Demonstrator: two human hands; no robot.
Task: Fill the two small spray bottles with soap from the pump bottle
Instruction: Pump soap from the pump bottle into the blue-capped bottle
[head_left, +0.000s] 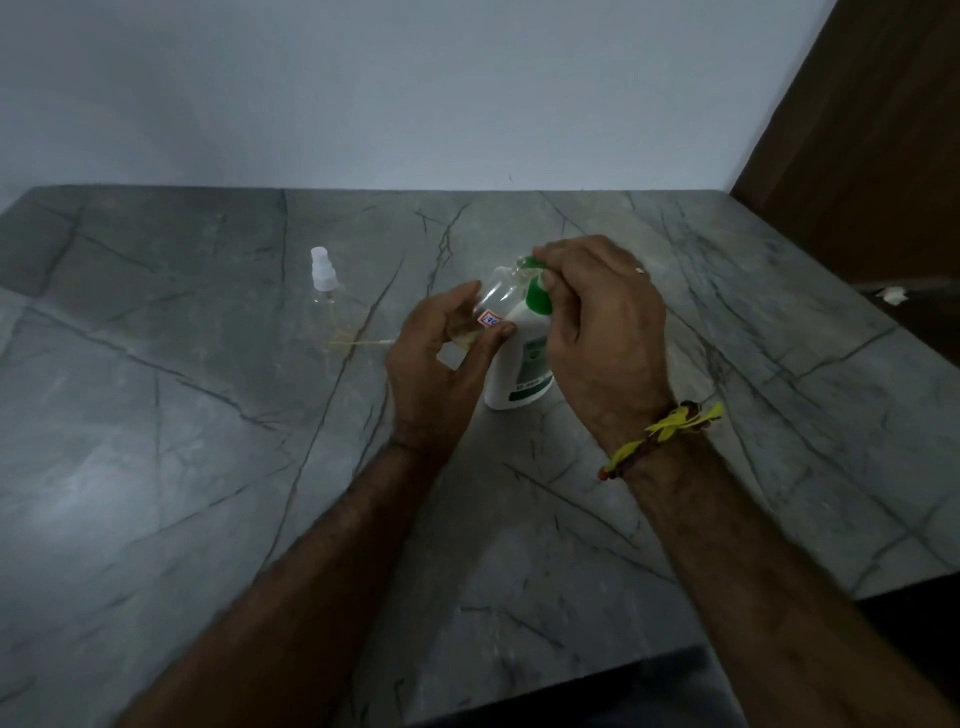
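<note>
While the left hand (441, 358) grips a tilted small spray bottle (491, 306) under the nozzle, the right hand (597, 322) presses the pump bottle (524, 364) mid-worktop (208, 467); the capped second bottle (326, 291) at ten o'clock likely comes next and needs uncapping.

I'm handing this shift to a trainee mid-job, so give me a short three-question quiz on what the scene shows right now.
1. True or false: the spray bottle standing on the table has its cap off.
2. Which hand is on the green pump head of the pump bottle? A) left B) right C) neither
3. Fill in: the left hand holds a clear small bottle, tilted with its mouth toward the pump ____.

Key
1. False: its white spray cap is on.
2. B: the right hand covers the pump head.
3. Nozzle; a little yellowish liquid sits in the bottle's low end.
</note>
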